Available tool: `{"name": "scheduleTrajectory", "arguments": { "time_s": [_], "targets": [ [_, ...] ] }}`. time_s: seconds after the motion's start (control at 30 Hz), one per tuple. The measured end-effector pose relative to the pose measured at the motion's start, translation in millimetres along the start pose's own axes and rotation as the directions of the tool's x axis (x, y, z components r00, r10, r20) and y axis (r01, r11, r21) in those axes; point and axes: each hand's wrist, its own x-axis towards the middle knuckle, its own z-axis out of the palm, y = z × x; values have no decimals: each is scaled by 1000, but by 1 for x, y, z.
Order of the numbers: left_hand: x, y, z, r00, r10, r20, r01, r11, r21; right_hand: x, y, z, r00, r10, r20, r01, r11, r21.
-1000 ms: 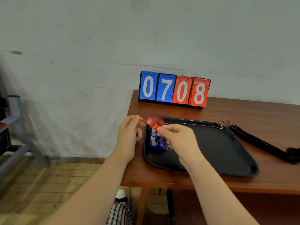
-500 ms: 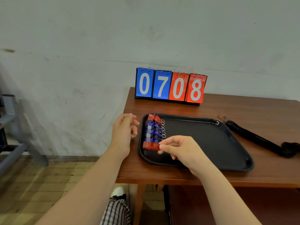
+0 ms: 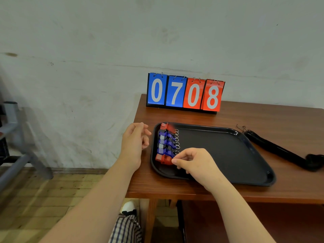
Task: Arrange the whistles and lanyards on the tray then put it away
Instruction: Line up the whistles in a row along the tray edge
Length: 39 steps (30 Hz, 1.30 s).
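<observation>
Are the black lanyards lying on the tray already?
No, the lanyards lie bundled on the bare table, off the right side of the tray, which holds only a row of whistles.

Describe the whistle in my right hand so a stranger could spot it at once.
On the wooden table, find the black tray before the scoreboard. Along its left edge, yours is the nearest whistle, pinched by the right hand. It is red beside blue whistles; the other red whistle sits farthest.
</observation>
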Motion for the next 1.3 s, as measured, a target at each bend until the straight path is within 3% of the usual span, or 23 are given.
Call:
{"name": "scheduleTrajectory", "arguments": {
  "time_s": [0.73, 1.0, 1.3],
  "targets": [
    [-1, 0, 1, 1000, 4, -17, -3, 999, 40, 5, 3, 2, 997, 8, -73, -14, 997, -80],
    [1, -4, 6, 997, 25, -70, -17, 993, 117, 6, 4, 2, 998, 9, -69, -14, 997, -72],
    [-2, -11, 7, 986, 158, -55, -135, 945, 297, 4, 5, 2, 998, -1, -62, -2, 998, -57]
  ]
}}
